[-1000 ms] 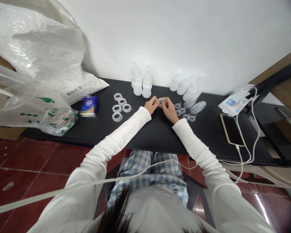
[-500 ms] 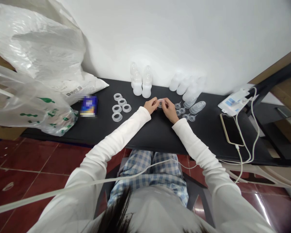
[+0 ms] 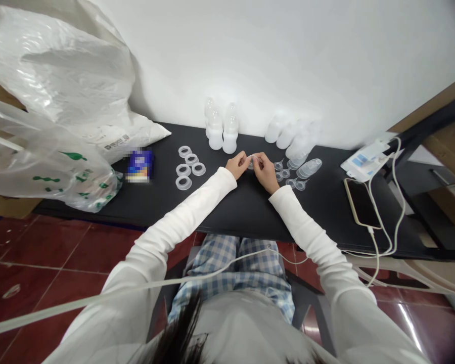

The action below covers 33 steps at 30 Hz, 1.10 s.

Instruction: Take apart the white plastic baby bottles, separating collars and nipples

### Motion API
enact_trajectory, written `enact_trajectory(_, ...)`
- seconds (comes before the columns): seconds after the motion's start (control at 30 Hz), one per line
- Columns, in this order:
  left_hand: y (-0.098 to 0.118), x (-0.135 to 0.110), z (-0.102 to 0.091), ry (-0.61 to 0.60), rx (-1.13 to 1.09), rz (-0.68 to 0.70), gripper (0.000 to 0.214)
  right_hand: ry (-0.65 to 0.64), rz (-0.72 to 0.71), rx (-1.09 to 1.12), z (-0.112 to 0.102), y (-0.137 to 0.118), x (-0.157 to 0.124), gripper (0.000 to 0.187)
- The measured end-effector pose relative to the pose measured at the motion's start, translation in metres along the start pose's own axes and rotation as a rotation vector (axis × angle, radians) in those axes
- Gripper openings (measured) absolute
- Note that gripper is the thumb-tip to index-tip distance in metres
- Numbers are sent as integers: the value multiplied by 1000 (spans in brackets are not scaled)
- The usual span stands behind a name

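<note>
OK, edges first: the table [image 3: 246,215] runs across mid-frame, back edge along the wall [image 3: 273,55], front edge just above the lap at lower center. Widest stretch of bare black top is center, between the forearms and down to that front edge; another strip shows right of center, between the stack of clear caps [image 3: 310,168] and the phone [image 3: 362,203]. Tighter behind the hands: three capped bottles [image 3: 230,139] stand up-left of them, near the wall, and a cluster of white bottles [image 3: 291,135] sits up-right. Left of center, five rings [image 3: 188,171] lie flat, some touching, well apart from the left hand. Far left is bounded by the blue packet [image 3: 139,163] and big plastic bags [image 3: 79,81]; far right by the power strip [image 3: 367,157] and white cables [image 3: 401,183], which loop past the phone and over the front edge. Hands: left hand [image 3: 236,164] and right hand [image 3: 264,171] are at frame center, close together, fingers curled, thumb and forefinger of each pinching one small clear ring [image 3: 251,164] between them. Fingers cover much of it; can't tell how it's seated. Small clear nipples [image 3: 300,185] lie just right of the right hand.
</note>
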State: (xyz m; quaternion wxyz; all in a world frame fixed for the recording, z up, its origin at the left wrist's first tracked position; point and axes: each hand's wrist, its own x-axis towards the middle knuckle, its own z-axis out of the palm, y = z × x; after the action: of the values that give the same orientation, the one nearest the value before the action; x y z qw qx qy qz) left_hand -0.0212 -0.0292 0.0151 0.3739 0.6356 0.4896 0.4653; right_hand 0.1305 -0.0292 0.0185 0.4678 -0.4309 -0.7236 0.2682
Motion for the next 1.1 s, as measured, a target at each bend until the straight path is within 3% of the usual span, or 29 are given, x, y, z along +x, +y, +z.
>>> enact_trajectory(0.2, -8, 4, 1, -50, -125, -48, 31, -45, -48, 30, -1, -3, 1, 43)
enact_trajectory(0.7, -4, 3, -1, -33, -34, -26, 29, -24, -29, 20, 0, 1, 0, 32)
enact_trajectory(0.93, -13, 9, 0, 21, -246, -71, 24, 32, 13, 249, 6, 6, 0, 64)
enact_trajectory(1.1, -13, 10, -1, 24, -313, 1, 21, 30, 61, 266, 5, -1, -2, 49)
